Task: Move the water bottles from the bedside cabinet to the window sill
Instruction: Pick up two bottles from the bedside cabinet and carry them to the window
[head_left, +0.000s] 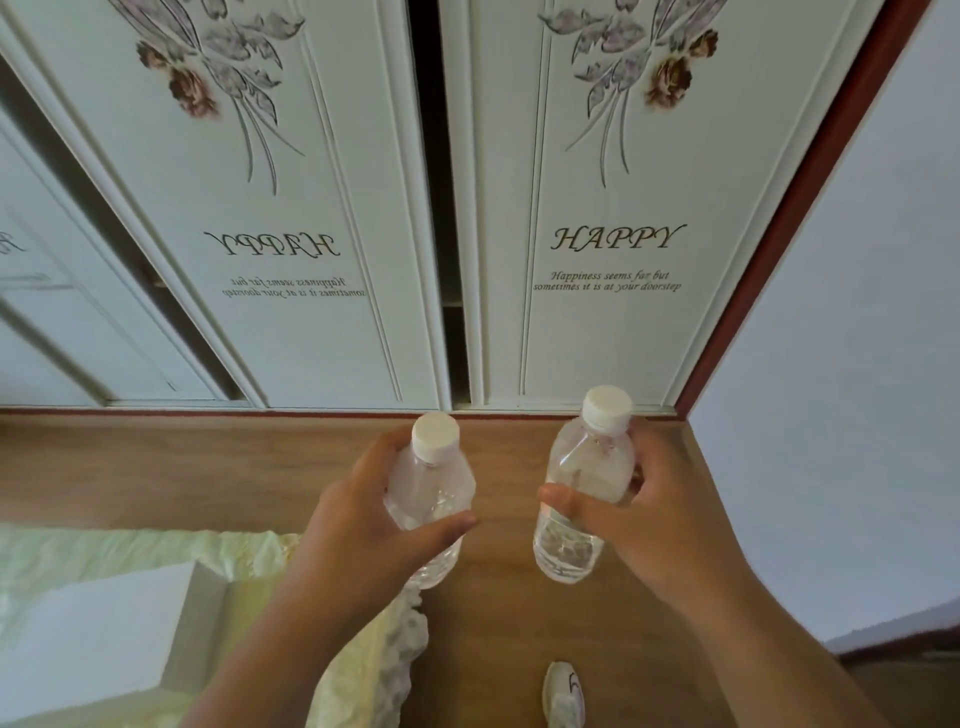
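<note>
While upright over the floor (493, 649), one capped bottle (clear) per hand: left bottle (431, 499) in left hand (353, 525), right bottle (582, 499) in right hand (649, 519), fingers curled round.

Domestic bedroom. Evidence: a white sliding-door wardrobe (322, 208) spans the far wall, its panels printed with flowers and the word "HAPPY" above a short verse on happiness. One door stands slightly ajar, showing a dark gap. Wood-effect floor (493, 649). A bed with pale yellow frilled bedding (363, 665) occupies the lower left corner. Plain white wall (841, 415) at right.
</note>
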